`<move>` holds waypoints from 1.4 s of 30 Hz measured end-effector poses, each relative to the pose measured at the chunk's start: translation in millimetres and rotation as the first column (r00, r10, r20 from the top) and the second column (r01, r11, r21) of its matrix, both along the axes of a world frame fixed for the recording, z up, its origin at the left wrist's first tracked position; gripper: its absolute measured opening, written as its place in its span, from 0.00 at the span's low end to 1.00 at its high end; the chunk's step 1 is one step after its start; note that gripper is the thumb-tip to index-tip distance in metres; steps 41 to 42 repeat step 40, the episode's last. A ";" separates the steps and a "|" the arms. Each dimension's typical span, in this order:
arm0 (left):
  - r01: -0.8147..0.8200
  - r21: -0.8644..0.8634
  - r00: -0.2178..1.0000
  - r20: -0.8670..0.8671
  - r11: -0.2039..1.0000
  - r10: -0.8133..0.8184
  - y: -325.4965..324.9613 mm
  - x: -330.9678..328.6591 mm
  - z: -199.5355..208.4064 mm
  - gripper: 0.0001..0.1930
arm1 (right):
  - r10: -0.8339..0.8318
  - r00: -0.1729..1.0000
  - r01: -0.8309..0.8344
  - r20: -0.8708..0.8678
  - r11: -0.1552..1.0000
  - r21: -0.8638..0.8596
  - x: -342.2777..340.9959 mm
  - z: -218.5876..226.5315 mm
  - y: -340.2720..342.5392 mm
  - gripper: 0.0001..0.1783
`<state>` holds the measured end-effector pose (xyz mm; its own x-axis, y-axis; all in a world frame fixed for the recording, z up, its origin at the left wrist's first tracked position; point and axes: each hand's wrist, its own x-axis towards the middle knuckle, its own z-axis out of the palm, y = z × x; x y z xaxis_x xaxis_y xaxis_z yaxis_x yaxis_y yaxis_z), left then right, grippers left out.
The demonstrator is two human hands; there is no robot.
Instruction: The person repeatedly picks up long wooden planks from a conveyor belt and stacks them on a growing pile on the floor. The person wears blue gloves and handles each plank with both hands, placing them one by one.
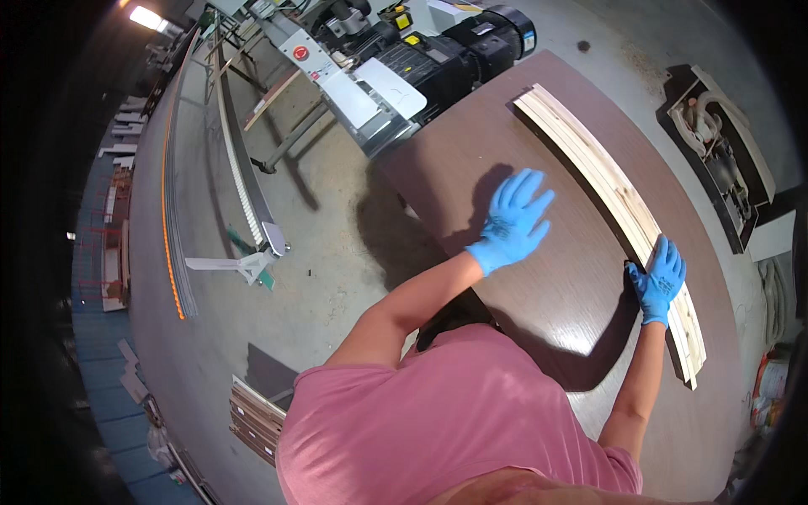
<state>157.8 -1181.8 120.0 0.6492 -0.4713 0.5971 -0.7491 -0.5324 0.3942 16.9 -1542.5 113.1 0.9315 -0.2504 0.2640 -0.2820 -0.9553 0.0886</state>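
Observation:
On the brown tabletop (454, 168) lies a bundle of long, pale wooden strips (589, 164), side by side along the right part of the table. My right hand (659, 282), in a blue glove, rests across the strips toward their near end, its fingers curled over them and the thumb at their left edge. My left hand (510, 222), gloved in blue as well, is held over the table to the left of the strips. Its fingers are spread and nothing is in it; a shadow falls on the tabletop beside it.
A machine with a black motor (454, 55) and a red button stands against the table's far left corner. Left of it runs a long roller conveyor (240, 168). An open black box with hoses (715, 156) sits right of the table. Stacked boards (255, 421) lie at lower left.

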 end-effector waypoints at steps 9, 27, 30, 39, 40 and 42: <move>-0.683 0.252 0.729 0.167 0.686 0.664 342.6 130.9 -38.5 0.50 | 0.193 0.971 -0.200 0.144 0.979 0.041 52.6 6.8 161.3 0.50; -0.633 0.700 0.563 0.123 0.330 0.817 598.7 389.7 -49.4 0.28 | 0.407 0.895 -0.444 0.183 0.852 0.279 171.3 -22.2 389.3 0.32; -0.609 0.674 0.647 0.117 0.418 0.754 581.2 367.6 -45.1 0.26 | 0.396 0.897 -0.438 0.197 0.857 0.270 167.6 -22.5 389.3 0.32; -0.523 0.691 0.580 -0.141 0.499 0.802 552.3 219.9 -37.5 0.50 | 0.423 0.876 -0.474 0.233 0.844 0.250 162.2 -32.9 385.0 0.32; -0.501 0.717 0.556 -0.161 0.484 0.815 547.8 200.1 -31.8 0.50 | 0.423 0.878 -0.472 0.225 0.844 0.256 161.4 -33.4 385.1 0.33; -0.501 0.717 0.556 -0.161 0.484 0.815 547.8 200.1 -31.8 0.50 | 0.423 0.878 -0.472 0.225 0.844 0.256 161.4 -33.4 385.1 0.33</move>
